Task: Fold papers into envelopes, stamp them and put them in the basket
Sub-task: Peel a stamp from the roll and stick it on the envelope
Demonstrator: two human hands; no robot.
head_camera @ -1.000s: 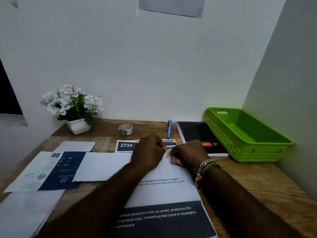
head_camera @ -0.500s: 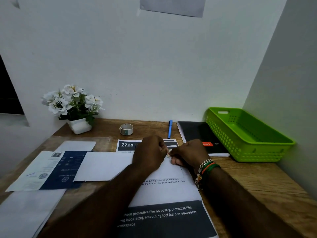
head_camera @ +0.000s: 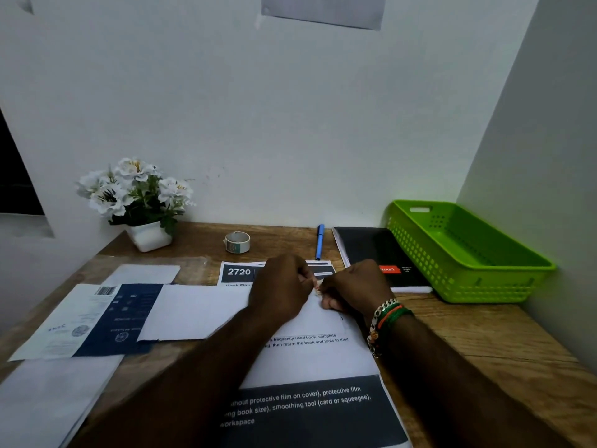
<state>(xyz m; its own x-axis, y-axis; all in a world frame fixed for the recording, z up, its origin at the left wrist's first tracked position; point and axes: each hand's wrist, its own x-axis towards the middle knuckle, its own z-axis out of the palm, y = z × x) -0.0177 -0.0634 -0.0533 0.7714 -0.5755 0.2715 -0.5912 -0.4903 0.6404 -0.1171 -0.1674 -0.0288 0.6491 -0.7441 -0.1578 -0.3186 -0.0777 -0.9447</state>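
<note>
A: Between your 2 hands, just above the middle of the surface (head_camera: 484, 347), sits the small pale piece (head_camera: 318, 287) you are working. Your left hand (head_camera: 282, 291) and right hand (head_camera: 355, 291) both have their fingers curled in toward it, fingertips nearly meeting, so each grip looks pinched on it. Whether it is a stamp I cannot tell; it is too small.

B: And where does it have to go?

A: Straight down, I judge. The folded white paper (head_camera: 200, 312) lies right under your knuckles, its long axis running left to right across the printed sheet (head_camera: 307, 363). Both hands are equally near. The green basket (head_camera: 465, 253) is off to your right, against the side wall, so your right hand is the nearer one for the drop later.

B: Anything readable?

A: "2720" in white on a dark block at the sheet's top. Lower down: "frequently used book, complete", "then return the book and tools to their", "protective film", "smoothing tool (card or squeegee)", "workspace". The black notebook (head_camera: 378, 253) has a red label I cannot read. The tape roll (head_camera: 237, 242) and blue pen (head_camera: 319, 242) lie beyond your hands.
</note>
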